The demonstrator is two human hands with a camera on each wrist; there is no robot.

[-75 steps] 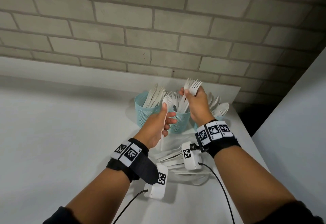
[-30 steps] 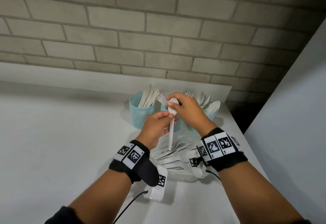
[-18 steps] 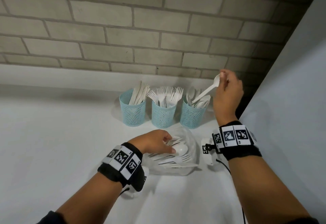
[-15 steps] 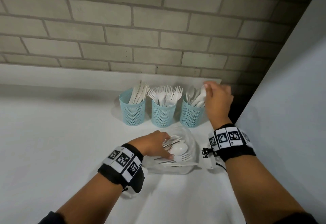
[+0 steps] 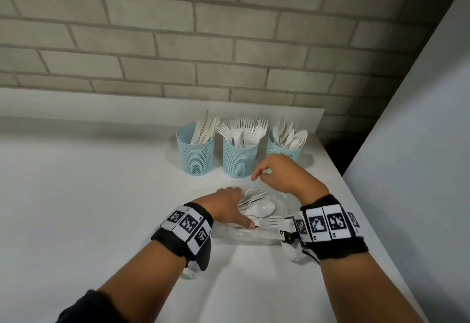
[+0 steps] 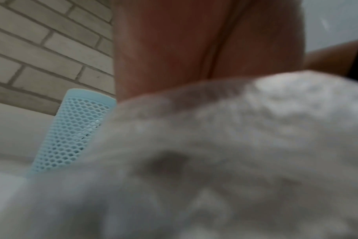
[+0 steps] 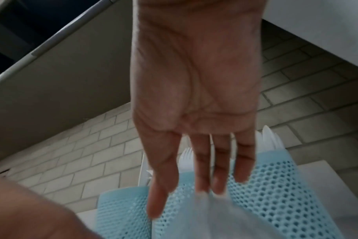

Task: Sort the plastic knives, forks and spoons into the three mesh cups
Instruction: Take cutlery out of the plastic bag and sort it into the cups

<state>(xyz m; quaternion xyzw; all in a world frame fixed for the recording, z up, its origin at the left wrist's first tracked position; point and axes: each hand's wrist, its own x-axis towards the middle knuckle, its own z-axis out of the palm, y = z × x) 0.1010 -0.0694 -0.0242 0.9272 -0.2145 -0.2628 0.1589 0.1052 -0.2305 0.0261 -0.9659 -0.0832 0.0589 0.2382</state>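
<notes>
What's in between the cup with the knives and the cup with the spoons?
The cup of forks stands between the knife cup and the spoon cup, all three in one row against the wall. The head view shows it best.

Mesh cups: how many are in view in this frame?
3, in a row by the wall: the left cup holds knives, the middle cup forks, the right cup spoons, its base hidden behind the right hand.

Both wrists have black bands [image 5: 335,245] with white square-code tags [image 5: 187,223], small white cameras [image 5: 287,228] strapped underneath, plus dark sleeves [image 5: 89,308].
</notes>
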